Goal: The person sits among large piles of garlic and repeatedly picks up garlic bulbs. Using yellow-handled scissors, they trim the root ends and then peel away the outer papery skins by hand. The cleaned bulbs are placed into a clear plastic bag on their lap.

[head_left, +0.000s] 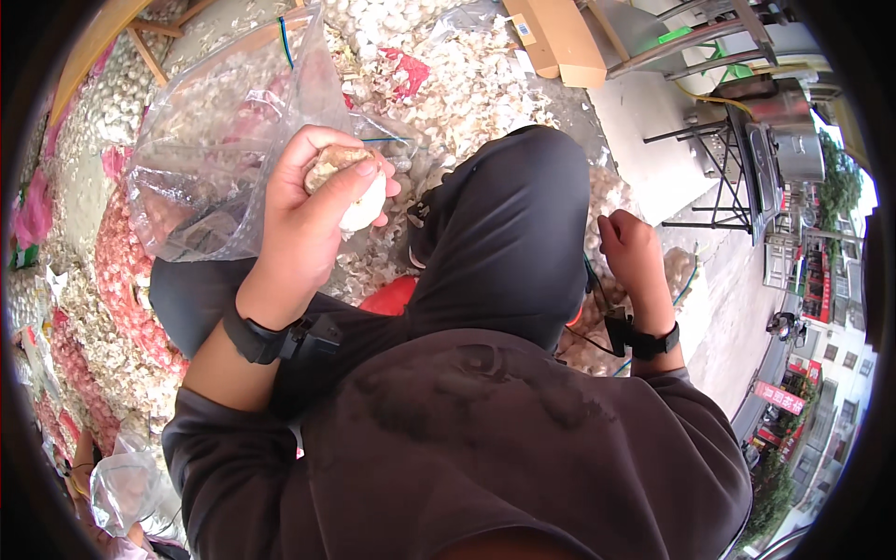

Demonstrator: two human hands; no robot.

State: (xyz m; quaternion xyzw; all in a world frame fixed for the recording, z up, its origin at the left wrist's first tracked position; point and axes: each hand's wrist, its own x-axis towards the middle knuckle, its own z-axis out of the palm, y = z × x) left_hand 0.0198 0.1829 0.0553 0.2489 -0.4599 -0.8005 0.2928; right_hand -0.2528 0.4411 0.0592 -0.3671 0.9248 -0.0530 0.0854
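Note:
Raised over my left knee, my left hand [313,191] is closed around a pale garlic bulb [362,207] with a brownish patch near the thumb. A large clear plastic bag [201,154] stands open just left of that hand. My right hand [637,245] is at the right of my bent knee, its fingers curled in; whether they hold anything is hidden. Behind and below it lies a clear bag of garlic [679,266]. Both wrists carry black straps with small devices.
Loose garlic skins [467,84] cover the ground ahead, with white garlic bulbs [364,21] beyond. A red mesh sack of garlic [131,271] lies at the left. A cardboard box [560,42] is at the far side, a black metal stand [723,173] at the right. Another person's arm [82,467] shows lower left.

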